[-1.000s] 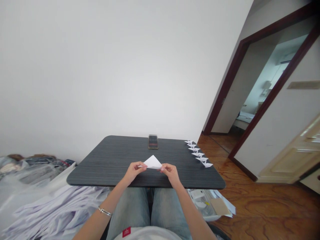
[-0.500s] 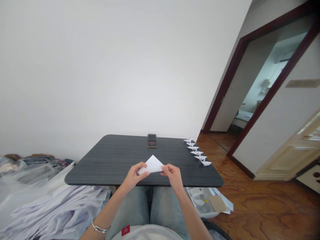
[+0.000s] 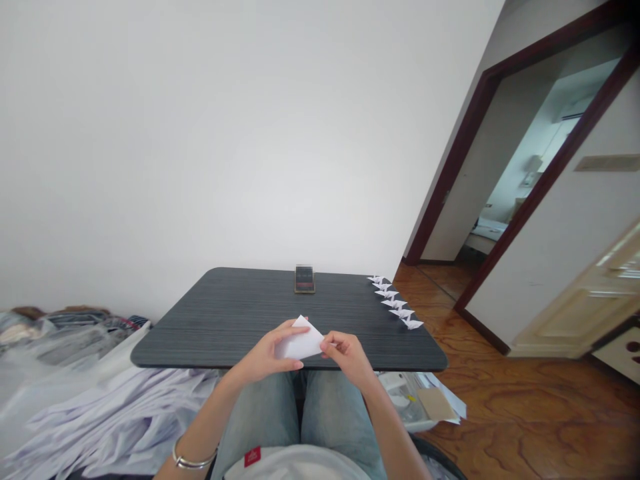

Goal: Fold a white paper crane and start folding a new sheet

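A white folded paper triangle point(image 3: 301, 343) is held just above the near edge of the dark grey table point(image 3: 225, 320). My left hand point(image 3: 265, 355) cups it from below and the left, thumb under the lower edge. My right hand point(image 3: 345, 353) pinches its right corner with fingers curled. Both hands sit over my lap in blue jeans. A silver bracelet is on my left wrist.
A phone point(image 3: 305, 279) stands at the table's far edge. A row of several small white paper cranes point(image 3: 395, 303) lines the right side. White sheets point(image 3: 105, 413) pile on the left; a tray of clutter point(image 3: 415, 403) lies on the wooden floor at right. An open doorway point(image 3: 520, 187) is beyond.
Both hands have drawn the paper back toward me and lifted it off the table. The left hand shifted from pinching the corner to cupping the paper underneath.
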`<move>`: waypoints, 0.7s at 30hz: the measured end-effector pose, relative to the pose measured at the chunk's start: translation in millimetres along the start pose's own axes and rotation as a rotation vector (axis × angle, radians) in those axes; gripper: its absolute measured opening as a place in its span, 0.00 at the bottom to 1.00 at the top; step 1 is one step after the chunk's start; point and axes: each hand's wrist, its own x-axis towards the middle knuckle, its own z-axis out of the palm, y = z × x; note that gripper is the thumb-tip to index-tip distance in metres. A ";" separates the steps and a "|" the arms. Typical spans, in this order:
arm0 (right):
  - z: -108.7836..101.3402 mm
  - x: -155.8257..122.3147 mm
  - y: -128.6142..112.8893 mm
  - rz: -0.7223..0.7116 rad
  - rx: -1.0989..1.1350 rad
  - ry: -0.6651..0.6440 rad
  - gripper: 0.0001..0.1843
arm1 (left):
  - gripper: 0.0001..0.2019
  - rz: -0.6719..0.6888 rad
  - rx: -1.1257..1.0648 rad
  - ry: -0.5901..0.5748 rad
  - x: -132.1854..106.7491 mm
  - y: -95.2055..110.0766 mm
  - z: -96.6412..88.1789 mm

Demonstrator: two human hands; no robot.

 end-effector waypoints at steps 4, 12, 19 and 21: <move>2.4 -3.1 -5.2 0.019 0.092 0.024 0.11 | 0.25 0.010 -0.051 0.103 -0.5 -3.8 3.6; 5.8 -0.4 -6.0 0.084 0.240 0.157 0.12 | 0.12 -0.092 -0.177 0.325 3.0 -4.1 17.8; 5.6 -1.9 -8.6 0.086 0.257 0.172 0.11 | 0.13 -0.293 -0.469 0.472 5.9 3.2 29.0; 5.5 -1.8 -9.6 0.095 0.256 0.197 0.12 | 0.13 -0.293 -0.494 0.510 6.2 4.2 30.8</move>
